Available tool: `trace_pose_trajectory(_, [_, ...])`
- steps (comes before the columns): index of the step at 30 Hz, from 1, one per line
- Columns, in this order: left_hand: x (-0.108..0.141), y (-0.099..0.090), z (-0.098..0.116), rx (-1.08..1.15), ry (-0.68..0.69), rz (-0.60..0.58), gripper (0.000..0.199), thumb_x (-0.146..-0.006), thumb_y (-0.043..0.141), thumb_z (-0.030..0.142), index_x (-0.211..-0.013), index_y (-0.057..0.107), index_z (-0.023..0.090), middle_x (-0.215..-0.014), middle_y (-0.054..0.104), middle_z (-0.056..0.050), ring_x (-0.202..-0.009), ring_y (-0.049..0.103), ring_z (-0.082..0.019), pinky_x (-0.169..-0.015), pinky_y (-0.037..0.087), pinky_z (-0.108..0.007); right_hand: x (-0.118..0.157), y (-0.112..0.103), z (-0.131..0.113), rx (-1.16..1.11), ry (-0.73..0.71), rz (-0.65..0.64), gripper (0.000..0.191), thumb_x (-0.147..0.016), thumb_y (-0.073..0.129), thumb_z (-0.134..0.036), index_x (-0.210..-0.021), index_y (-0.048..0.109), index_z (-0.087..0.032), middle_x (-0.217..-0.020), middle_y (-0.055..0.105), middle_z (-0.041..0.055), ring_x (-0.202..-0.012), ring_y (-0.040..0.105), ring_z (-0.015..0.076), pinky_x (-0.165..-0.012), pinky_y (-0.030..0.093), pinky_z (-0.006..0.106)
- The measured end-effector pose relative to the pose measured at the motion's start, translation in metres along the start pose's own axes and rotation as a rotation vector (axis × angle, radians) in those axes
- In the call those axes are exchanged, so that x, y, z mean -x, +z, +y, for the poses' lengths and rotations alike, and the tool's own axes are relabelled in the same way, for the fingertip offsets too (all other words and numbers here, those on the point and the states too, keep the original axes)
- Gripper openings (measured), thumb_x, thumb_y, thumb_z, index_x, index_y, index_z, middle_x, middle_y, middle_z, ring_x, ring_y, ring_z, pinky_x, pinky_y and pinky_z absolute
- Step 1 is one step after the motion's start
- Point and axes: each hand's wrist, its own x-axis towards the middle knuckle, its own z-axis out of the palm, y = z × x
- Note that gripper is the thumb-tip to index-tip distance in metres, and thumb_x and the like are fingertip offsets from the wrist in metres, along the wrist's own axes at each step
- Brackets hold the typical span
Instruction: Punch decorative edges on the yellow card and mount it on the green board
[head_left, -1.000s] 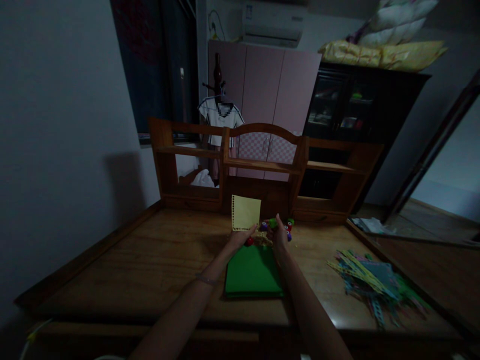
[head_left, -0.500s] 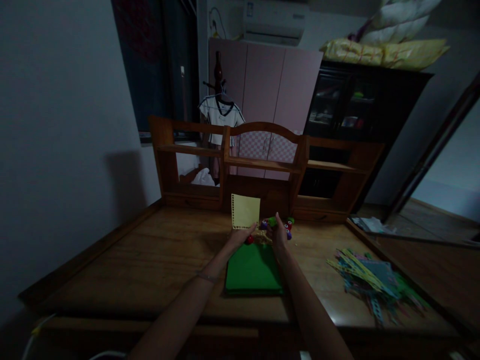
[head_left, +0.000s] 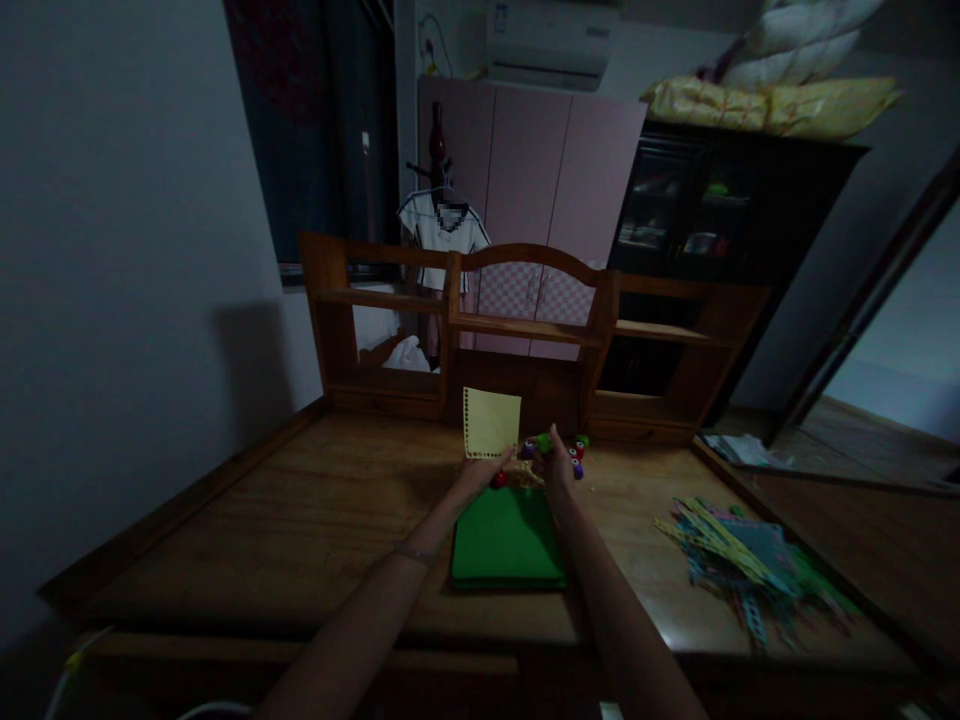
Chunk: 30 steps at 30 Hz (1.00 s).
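A yellow square sheet [head_left: 492, 424], punched with round holes along its left and bottom edges, stands upright in my left hand [head_left: 484, 470]. My left fingers are closed on its lower edge. A small red ball-like thing [head_left: 499, 480] sits just below that hand. My right hand [head_left: 557, 470] is closed, thumb pointing up, a little to the right. Around it show small green, red and purple pieces [head_left: 577, 464] with eye-like white spots. What its fingers grip is hidden. Below both hands lies a flat green stack [head_left: 508, 545].
A heap of punched sheets and yellow, blue and green strips [head_left: 739, 555] lies on the right of the wooden table [head_left: 315, 510]. Along the back stands a wooden shelf unit [head_left: 529, 325]. A raised wooden edge runs down the table's right side.
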Motion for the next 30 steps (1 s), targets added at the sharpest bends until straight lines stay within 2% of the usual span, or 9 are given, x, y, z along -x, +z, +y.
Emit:
trace_pose_trajectory(3, [0.000,-0.001,-0.001,-0.014,-0.016,0.002,0.059,-0.070,0.071,0.043,-0.120,0.058,0.016,-0.121,0.062,-0.009,-0.121,0.051,-0.021,-0.109,0.032,-0.031,0.001,0.000,0.000,-0.052,0.042,0.004,0.053,-0.072,0.057,-0.066,-0.068,0.063,-0.014,-0.051,0.056,0.0018,-0.037,0.043,0.0073,-0.032,0.024,0.019])
trace_pose_trajectory(10, [-0.001,0.000,-0.002,-0.023,-0.022,0.001,0.057,-0.069,0.071,0.045,-0.118,0.061,0.016,-0.119,0.063,-0.009,-0.122,0.050,-0.022,-0.109,0.032,-0.030,0.003,0.001,-0.003,-0.074,0.040,-0.036,0.053,-0.072,0.058,-0.066,-0.068,0.063,-0.014,-0.046,0.050,-0.0010,-0.035,0.037,0.0064,-0.032,0.022,0.020])
trace_pose_trajectory(15, [0.003,-0.002,0.008,-0.073,-0.125,-0.018,0.049,-0.072,0.068,0.047,-0.109,0.065,0.015,-0.117,0.064,-0.009,-0.119,0.052,-0.023,-0.107,0.033,-0.030,0.001,0.000,0.000,-0.078,0.030,-0.043,0.052,-0.072,0.058,-0.066,-0.068,0.063,-0.014,-0.045,0.049,-0.0014,-0.034,0.034,0.0063,-0.032,0.019,0.020])
trace_pose_trajectory(20, [0.008,-0.003,0.017,-0.061,-0.099,0.002,0.053,-0.070,0.071,0.046,-0.112,0.064,0.014,-0.112,0.066,-0.010,-0.117,0.054,-0.024,-0.108,0.033,-0.033,0.003,0.002,-0.001,-0.067,0.034,-0.052,0.052,-0.073,0.055,-0.066,-0.068,0.062,-0.014,-0.044,0.046,-0.0018,-0.034,0.034,0.0065,-0.032,0.018,0.020])
trace_pose_trajectory(26, [0.010,-0.002,0.020,-0.054,-0.154,0.005,0.050,-0.072,0.068,0.046,-0.111,0.065,0.015,-0.116,0.064,-0.010,-0.116,0.055,-0.023,-0.107,0.035,-0.032,0.005,0.003,-0.004,-0.034,0.041,-0.051,0.053,-0.073,0.055,-0.066,-0.067,0.061,-0.014,-0.045,0.048,-0.0014,-0.033,0.036,0.0063,-0.032,0.019,0.020])
trace_pose_trajectory(30, [0.014,-0.002,0.028,-0.050,-0.138,-0.001,0.052,-0.070,0.070,0.046,-0.112,0.064,0.016,-0.114,0.066,-0.009,-0.117,0.054,-0.023,-0.108,0.035,-0.031,0.003,0.003,-0.003,-0.015,0.052,-0.060,0.054,-0.073,0.053,-0.068,-0.067,0.060,-0.015,-0.042,0.043,-0.0037,-0.031,0.032,0.0063,-0.032,0.019,0.021])
